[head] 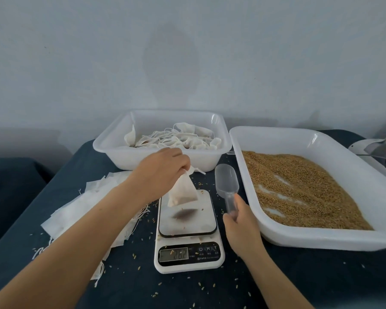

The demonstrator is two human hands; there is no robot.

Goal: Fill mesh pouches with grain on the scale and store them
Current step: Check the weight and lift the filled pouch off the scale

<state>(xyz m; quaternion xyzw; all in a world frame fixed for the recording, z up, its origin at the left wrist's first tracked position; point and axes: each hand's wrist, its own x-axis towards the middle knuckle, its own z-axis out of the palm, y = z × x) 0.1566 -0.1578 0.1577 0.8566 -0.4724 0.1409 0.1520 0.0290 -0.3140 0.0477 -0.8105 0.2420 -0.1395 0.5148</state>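
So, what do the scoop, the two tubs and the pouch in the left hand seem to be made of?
The scoop looks like clear, slightly frosted plastic: the dark cloth shows through it. The grain tub and the pouch tub look like white glossy plastic, with light glints on their rims. The pouch seems thin white fabric, probably mesh or non-woven: it sags and creases.

Dim, cool, even daylight with a bluish cast. Soft oval shadow on the wall behind. Small dark blurred shadow on the scale platform under the hanging pouch. Faint glare on tray rims. Scale display smeared, digits hard to read. Wide-angle bowing toward edges; forearms stretched at bottom corners. Slightly soft throughout.
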